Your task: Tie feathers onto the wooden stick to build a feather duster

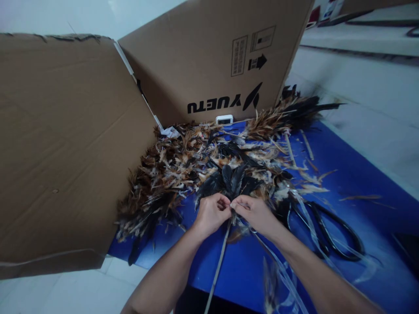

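My left hand (212, 213) and my right hand (253, 213) meet at the base of a bunch of dark feathers (234, 179), fingertips almost touching. Both are closed in a pinch where the quills join a thin pale stick (218, 270). The stick runs from there toward my body. Black feathers fan out beyond my fingers. Whether a thin strip also lies between my right fingertips cannot be made out. Beside my right forearm lie scissors with large black handles (340, 231), partly under clear plastic strips (307, 218).
Brown, black and cream feathers (183, 161) cover much of the blue tabletop (360, 174). A tied-looking feather bundle (281, 115) lies at the back right. Tall cardboard panels (65, 144) stand left and behind. A small white device (224, 120) leans against the rear panel.
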`<action>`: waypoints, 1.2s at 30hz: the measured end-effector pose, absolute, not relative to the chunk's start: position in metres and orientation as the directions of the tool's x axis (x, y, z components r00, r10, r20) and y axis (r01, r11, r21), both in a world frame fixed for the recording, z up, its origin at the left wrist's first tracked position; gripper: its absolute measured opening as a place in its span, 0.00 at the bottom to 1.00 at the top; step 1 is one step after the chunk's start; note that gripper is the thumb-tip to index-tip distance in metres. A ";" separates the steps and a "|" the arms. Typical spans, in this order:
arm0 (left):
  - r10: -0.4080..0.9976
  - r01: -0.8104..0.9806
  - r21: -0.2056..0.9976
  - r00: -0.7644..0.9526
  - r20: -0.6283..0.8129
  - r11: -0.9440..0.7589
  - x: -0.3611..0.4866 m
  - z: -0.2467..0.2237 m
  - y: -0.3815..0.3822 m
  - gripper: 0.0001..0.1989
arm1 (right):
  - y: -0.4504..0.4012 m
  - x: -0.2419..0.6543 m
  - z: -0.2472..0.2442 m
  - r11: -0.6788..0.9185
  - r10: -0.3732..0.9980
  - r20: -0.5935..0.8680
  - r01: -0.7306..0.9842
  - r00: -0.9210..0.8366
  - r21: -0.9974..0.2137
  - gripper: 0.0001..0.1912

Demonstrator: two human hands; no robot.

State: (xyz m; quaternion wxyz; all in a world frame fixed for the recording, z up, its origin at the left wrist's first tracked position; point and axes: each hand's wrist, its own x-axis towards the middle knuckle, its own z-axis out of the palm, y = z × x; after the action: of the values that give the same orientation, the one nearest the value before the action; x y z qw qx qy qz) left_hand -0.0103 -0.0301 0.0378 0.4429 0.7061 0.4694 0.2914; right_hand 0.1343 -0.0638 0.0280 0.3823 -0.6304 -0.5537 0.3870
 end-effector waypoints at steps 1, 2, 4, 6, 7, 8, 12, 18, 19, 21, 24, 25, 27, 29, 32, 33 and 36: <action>0.921 0.407 0.897 0.389 0.000 -0.172 -0.010 0.037 -0.030 0.06 | -0.064 0.134 0.028 -0.095 0.994 -0.064 0.411 0.088 -0.907 0.13; 0.921 0.409 0.895 0.390 0.004 -0.177 -0.010 0.037 -0.030 0.06 | -0.064 0.134 0.028 -0.095 0.994 -0.064 0.419 0.089 -0.903 0.13; 0.920 0.414 0.891 0.392 0.010 -0.186 -0.010 0.037 -0.030 0.07 | -0.064 0.134 0.028 -0.098 0.994 -0.065 0.435 0.090 -0.895 0.13; 0.919 0.425 0.883 0.395 0.017 -0.199 -0.011 0.037 -0.030 0.07 | -0.065 0.134 0.028 -0.099 0.994 -0.065 0.451 0.090 -0.887 0.12; 0.917 0.430 0.879 0.397 0.021 -0.207 -0.011 0.038 -0.029 0.07 | -0.065 0.135 0.028 -0.097 0.994 -0.063 0.458 0.088 -0.884 0.12; 0.916 0.435 0.875 0.400 0.024 -0.213 -0.011 0.038 -0.029 0.07 | -0.065 0.136 0.027 -0.093 0.995 -0.060 0.461 0.085 -0.882 0.12; 0.916 0.454 0.864 0.401 0.019 -0.217 -0.011 0.038 -0.028 0.07 | -0.067 0.141 0.027 -0.096 0.994 -0.058 0.487 0.093 -0.868 0.12; 0.917 0.461 0.859 0.397 0.024 -0.221 -0.010 0.038 -0.029 0.07 | -0.070 0.147 0.036 -0.116 0.993 -0.071 0.586 0.099 -0.802 0.11; 0.918 0.464 0.857 0.396 0.023 -0.222 -0.010 0.038 -0.029 0.07 | -0.071 0.148 0.038 -0.108 0.994 -0.068 0.590 0.090 -0.800 0.11; 0.918 0.474 0.852 0.396 0.020 -0.223 -0.010 0.039 -0.029 0.07 | -0.072 0.148 0.042 -0.088 0.996 -0.057 0.596 0.071 -0.798 0.11; 0.916 0.485 0.843 0.401 0.021 -0.232 -0.010 0.039 -0.028 0.07 | -0.073 0.149 0.046 -0.065 0.998 -0.047 0.622 0.046 -0.780 0.12; 0.915 0.485 0.842 0.403 0.023 -0.235 -0.010 0.039 -0.028 0.07 | -0.074 0.149 0.048 -0.064 0.998 -0.049 0.637 0.040 -0.768 0.12; 0.914 0.486 0.841 0.404 0.027 -0.239 -0.011 0.039 -0.028 0.07 | -0.074 0.149 0.049 -0.064 0.998 -0.057 0.666 0.033 -0.743 0.12; 0.915 0.488 0.839 0.402 0.028 -0.241 -0.011 0.039 -0.028 0.07 | -0.074 0.149 0.049 -0.062 0.998 -0.062 0.690 0.026 -0.721 0.12; 0.917 0.494 0.836 0.397 0.027 -0.239 -0.011 0.038 -0.028 0.06 | -0.074 0.149 0.049 -0.058 0.998 -0.067 0.722 0.016 -0.690 0.11; 0.917 0.494 0.836 0.398 0.027 -0.238 -0.012 0.038 -0.028 0.06 | -0.074 0.149 0.049 -0.058 0.997 -0.070 0.730 0.014 -0.681 0.11; 0.915 0.486 0.840 0.402 0.028 -0.239 -0.012 0.036 -0.028 0.06 | -0.074 0.149 0.049 -0.058 0.997 -0.072 0.742 0.013 -0.668 0.11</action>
State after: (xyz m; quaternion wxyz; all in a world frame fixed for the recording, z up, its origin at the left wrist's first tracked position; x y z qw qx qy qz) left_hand -0.0118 -0.0278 0.0365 0.3942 0.7385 0.4745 0.2721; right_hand 0.1493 -0.0744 0.0493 0.2316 -0.6729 -0.6461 0.2758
